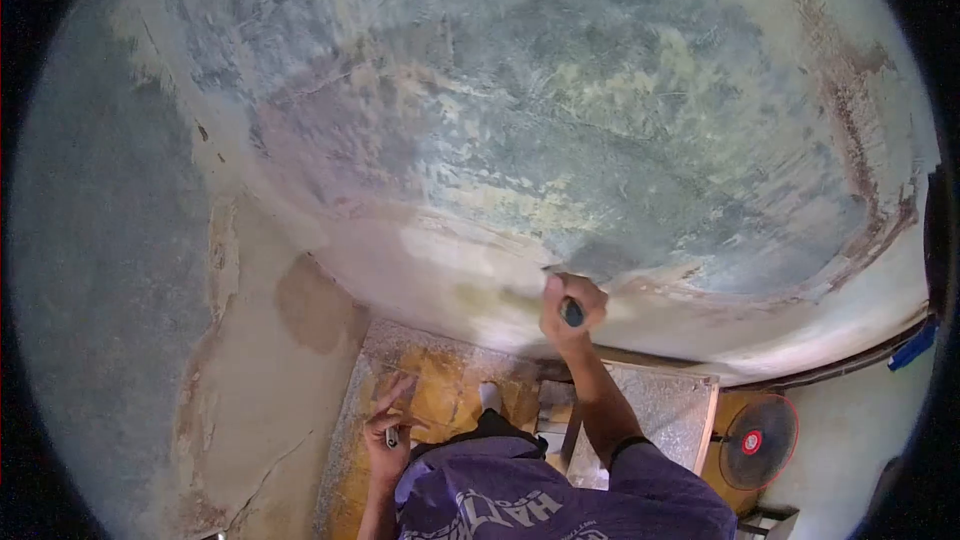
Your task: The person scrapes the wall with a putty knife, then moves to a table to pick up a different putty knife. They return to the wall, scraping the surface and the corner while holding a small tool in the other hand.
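My right hand (574, 308) is closed around a dark-handled scraper (571, 312), the butt of its handle facing me. The hand is at the lower part of the patchy wall (600, 170), and a thin dark edge of the tool shows by the wall surface. Its blade is mostly hidden. Down by my left side, my left hand (388, 430) has a small silvery object (392, 436) against the palm, with some fingers stretched out. What that object is I cannot make out.
Flaking plaster (850, 120) edges the wall at the right. A dusty board-topped table (640, 400) stands beneath my right arm, with a round fan (757, 443) beyond it. Debris lies over the yellowish floor (430, 385). A cracked side wall (270, 390) rises at the left.
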The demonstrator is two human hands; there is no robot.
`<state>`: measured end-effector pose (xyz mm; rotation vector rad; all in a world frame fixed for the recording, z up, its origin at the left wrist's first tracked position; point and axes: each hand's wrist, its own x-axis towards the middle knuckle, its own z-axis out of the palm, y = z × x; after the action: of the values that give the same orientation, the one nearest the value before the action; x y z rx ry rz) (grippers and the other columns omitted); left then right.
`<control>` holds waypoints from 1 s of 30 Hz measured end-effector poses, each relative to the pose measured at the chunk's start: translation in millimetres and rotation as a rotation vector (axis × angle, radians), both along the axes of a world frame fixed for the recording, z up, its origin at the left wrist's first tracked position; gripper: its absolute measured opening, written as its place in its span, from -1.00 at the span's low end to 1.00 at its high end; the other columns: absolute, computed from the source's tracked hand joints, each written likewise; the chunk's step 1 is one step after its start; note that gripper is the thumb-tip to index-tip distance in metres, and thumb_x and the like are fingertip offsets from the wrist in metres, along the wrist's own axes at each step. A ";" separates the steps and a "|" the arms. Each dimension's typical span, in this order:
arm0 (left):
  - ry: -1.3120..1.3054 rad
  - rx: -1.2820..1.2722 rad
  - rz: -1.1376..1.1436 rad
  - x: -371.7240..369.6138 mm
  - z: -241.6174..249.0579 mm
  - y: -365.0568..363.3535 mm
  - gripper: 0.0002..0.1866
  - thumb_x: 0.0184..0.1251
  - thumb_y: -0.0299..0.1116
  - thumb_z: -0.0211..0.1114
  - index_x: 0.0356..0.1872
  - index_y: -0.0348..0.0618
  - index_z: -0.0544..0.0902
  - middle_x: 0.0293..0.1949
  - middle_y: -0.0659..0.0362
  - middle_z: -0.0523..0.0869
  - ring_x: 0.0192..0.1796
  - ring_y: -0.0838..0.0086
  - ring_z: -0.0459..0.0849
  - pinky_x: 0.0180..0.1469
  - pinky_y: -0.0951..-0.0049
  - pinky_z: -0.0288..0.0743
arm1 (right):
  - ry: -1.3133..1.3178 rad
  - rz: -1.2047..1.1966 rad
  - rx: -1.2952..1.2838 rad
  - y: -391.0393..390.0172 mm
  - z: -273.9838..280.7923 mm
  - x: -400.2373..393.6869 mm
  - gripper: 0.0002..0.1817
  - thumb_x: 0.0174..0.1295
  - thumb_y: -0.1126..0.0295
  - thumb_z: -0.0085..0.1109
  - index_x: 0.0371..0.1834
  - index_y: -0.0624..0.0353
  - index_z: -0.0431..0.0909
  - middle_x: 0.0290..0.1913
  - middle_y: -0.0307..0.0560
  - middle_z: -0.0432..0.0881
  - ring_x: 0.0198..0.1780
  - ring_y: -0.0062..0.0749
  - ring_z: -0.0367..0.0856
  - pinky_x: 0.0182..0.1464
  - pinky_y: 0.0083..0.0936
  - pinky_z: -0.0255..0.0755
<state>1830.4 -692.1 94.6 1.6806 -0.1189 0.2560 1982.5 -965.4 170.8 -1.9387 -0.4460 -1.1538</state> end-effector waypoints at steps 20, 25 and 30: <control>0.019 0.007 -0.023 3.6 -1.3 6.3 -0.84 0.16 -0.81 0.14 -0.50 -0.37 0.61 0.27 -0.11 0.61 0.43 -0.04 0.46 0.37 0.09 0.39 | -0.079 0.381 -0.125 6.7 -18.0 -11.5 -0.61 0.14 0.65 0.32 -0.70 0.09 0.33 -0.72 -0.17 0.36 -0.75 -0.35 0.39 -0.67 -0.42 0.18; -0.061 0.059 -0.014 -6.1 -10.9 16.7 -0.84 0.17 -0.81 0.15 -0.44 -0.37 0.64 0.29 -0.16 0.58 0.41 -0.05 0.47 0.35 0.07 0.43 | 0.191 0.158 -0.022 19.0 -53.6 -63.5 -0.60 0.10 0.58 0.33 -0.72 0.12 0.27 -0.73 -0.14 0.31 -0.73 -0.24 0.37 -0.62 -0.39 0.24; 0.033 -0.077 -0.023 -11.2 0.0 13.9 -0.78 0.12 -0.82 0.16 -0.46 -0.33 0.72 0.27 -0.11 0.61 0.45 -0.06 0.42 0.35 0.04 0.42 | 0.102 0.284 0.020 2.8 -36.9 -76.3 -0.67 0.09 0.53 0.37 -0.68 0.16 0.39 -0.71 -0.12 0.37 -0.66 -0.21 0.48 -0.59 -0.43 0.29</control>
<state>1819.2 -678.3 94.6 1.6057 -0.1026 0.2129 1906.1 -962.7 133.9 -1.8373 -0.6298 -0.8706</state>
